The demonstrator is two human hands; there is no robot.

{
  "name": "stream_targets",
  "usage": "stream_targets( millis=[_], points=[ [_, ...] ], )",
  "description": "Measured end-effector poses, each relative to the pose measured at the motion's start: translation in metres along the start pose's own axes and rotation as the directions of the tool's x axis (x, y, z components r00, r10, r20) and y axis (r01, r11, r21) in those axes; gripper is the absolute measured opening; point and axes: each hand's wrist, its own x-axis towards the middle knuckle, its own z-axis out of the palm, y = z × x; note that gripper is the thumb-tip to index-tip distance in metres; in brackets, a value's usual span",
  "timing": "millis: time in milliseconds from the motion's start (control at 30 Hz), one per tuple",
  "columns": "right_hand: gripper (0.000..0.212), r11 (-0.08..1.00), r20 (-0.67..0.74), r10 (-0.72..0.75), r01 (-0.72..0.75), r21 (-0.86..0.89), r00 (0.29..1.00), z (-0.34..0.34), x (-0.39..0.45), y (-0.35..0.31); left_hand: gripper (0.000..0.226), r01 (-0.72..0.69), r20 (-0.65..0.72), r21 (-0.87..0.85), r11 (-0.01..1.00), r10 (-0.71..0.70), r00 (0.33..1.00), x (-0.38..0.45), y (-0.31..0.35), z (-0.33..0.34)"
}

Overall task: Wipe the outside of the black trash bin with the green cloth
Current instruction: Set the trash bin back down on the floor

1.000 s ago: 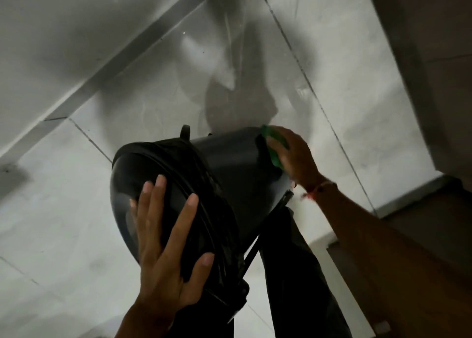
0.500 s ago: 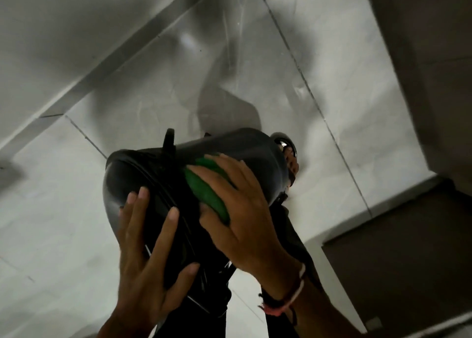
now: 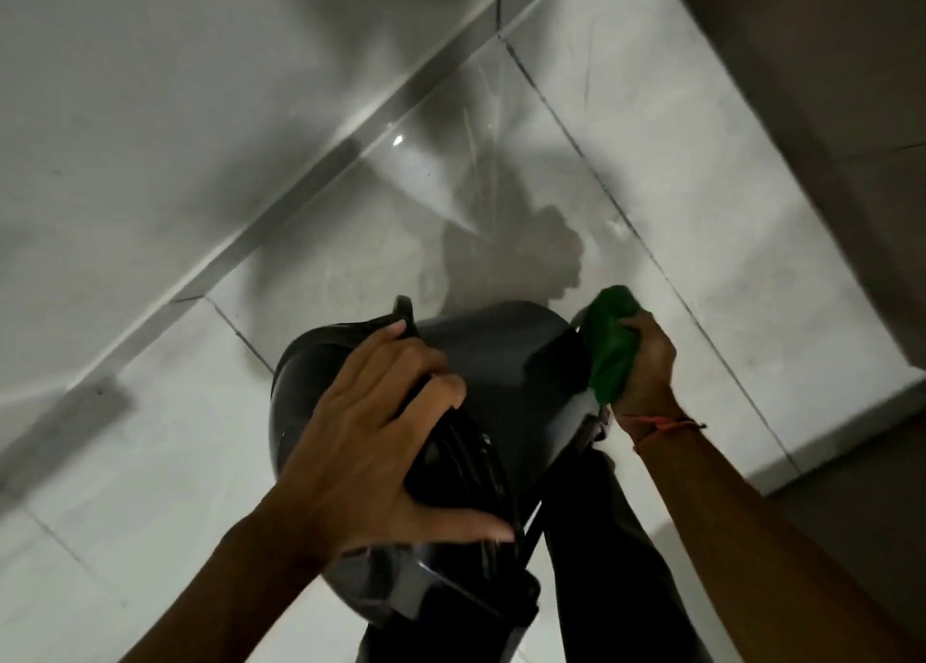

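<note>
Your black trash bin (image 3: 481,361) is tipped over, held off the pale tiled floor (image 3: 701,211) in the middle of the view. Its long axis runs from the near left to the far right: the lidded top end faces you at the near left, and the narrower base end points away toward the far right. The body tapers toward that base.

Your left hand (image 3: 371,442) is spread over the top end, fingers curled onto the rim and lid, thumb stretched along the near edge; it is gripping the bin and steadying it.

Your right hand (image 3: 644,361) is at the far-right end, clenched around the bunched green cloth (image 3: 611,346). The cloth is pressed against the base end of the bin, beside a dark protruding part there; whether that part is a pedal cannot be told. A red thread band (image 3: 661,424) sits on your right wrist.

A dark trouser leg (image 3: 601,537) lies directly below the bin, on the near side. A grey wall (image 3: 150,111) meets the floor along a skirting line on the far left.
</note>
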Motion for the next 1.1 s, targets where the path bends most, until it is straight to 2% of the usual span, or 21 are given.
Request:
stream_targets(
  millis=[33,100,233,333,400,467,533,600,633,667,700,733,767,800,833,933,1100],
  points=[
    [0.036,0.991,0.009,0.055,-0.056,0.123,0.998,-0.005,-0.005,-0.008,0.082,0.017,-0.001,-0.013,1.0,-0.017,1.0,0.01,-0.001,-0.001],
    [0.043,0.96,0.086,0.055,-0.076,0.269,0.995,-0.016,-0.019,-0.028,0.076,0.089,-0.005,-0.026,0.996,-0.089,0.996,0.026,-0.003,-0.002],
    [0.039,0.896,0.241,-0.121,0.001,0.443,0.963,-0.012,-0.057,-0.086,0.077,0.335,-0.104,-0.003,0.942,-0.334,0.937,0.069,-0.002,-0.001],
    [0.041,0.833,0.379,-0.249,-0.002,0.553,0.891,0.002,-0.078,-0.139,0.086,0.493,-0.178,0.067,0.867,-0.476,0.861,0.126,-0.006,-0.002],
    [0.043,0.84,0.442,-0.307,0.022,0.541,0.843,0.013,-0.092,-0.168,0.089,0.576,-0.136,0.123,0.808,-0.561,0.816,0.167,-0.015,-0.004],
    [0.042,0.866,0.492,-0.344,0.068,0.495,0.8,0.028,-0.106,-0.191,0.082,0.615,-0.103,0.136,0.777,-0.606,0.789,0.193,-0.026,-0.007],
    [0.032,0.9,0.483,-0.373,0.181,0.398,0.792,0.047,-0.121,-0.21,0.073,0.618,-0.076,0.11,0.779,-0.613,0.786,0.206,-0.032,-0.013],
    [0.027,0.893,0.408,-0.45,0.407,0.192,0.795,0.066,-0.138,-0.227,0.067,0.565,-0.097,0.102,0.818,-0.558,0.825,0.213,-0.028,-0.035],
    [0.034,0.814,0.384,-0.544,0.58,0.026,0.746,0.075,-0.153,-0.236,0.068,0.518,-0.137,0.116,0.848,-0.503,0.853,0.216,-0.02,-0.055],
    [0.041,0.657,0.399,-0.636,0.735,-0.168,0.661,0.082,-0.172,-0.244,0.069,0.463,-0.2,0.137,0.876,-0.434,0.879,0.217,-0.008,-0.079],
    [0.047,0.385,0.472,-0.707,0.847,-0.367,0.526,0.089,-0.196,-0.254,0.072,0.404,-0.281,0.167,0.899,-0.349,0.894,0.219,0.008,-0.112],
    [0.051,0.043,0.57,-0.732,0.861,-0.507,0.373,0.096,-0.218,-0.266,0.074,0.341,-0.362,0.216,0.915,-0.249,0.898,0.222,0.026,-0.146],
    [0.055,-0.217,0.648,-0.716,0.799,-0.561,0.26,0.102,-0.238,-0.276,0.074,0.287,-0.422,0.273,0.918,-0.154,0.893,0.221,0.043,-0.176],
    [0.057,-0.363,0.689,-0.698,0.733,-0.575,0.195,0.11,-0.265,-0.292,0.074,0.242,-0.459,0.338,0.909,-0.065,0.886,0.221,0.064,-0.212],
    [0.059,-0.441,0.71,-0.686,0.685,-0.579,0.158,0.117,-0.293,-0.309,0.074,0.21,-0.476,0.401,0.892,0.007,0.879,0.219,0.085,-0.246],
    [0.062,-0.557,0.718,-0.692,0.578,-0.596,0.074,0.134,-0.377,-0.367,0.078,0.203,-0.508,0.551,0.81,0.132,0.851,0.211,0.145,-0.339],
    [0.068,-0.638,0.687,-0.727,0.369,-0.676,0.001,0.13,-0.515,-0.469,0.08,0.254,-0.59,0.622,0.741,0.23,0.773,0.209,0.222,-0.464]
  ],
)
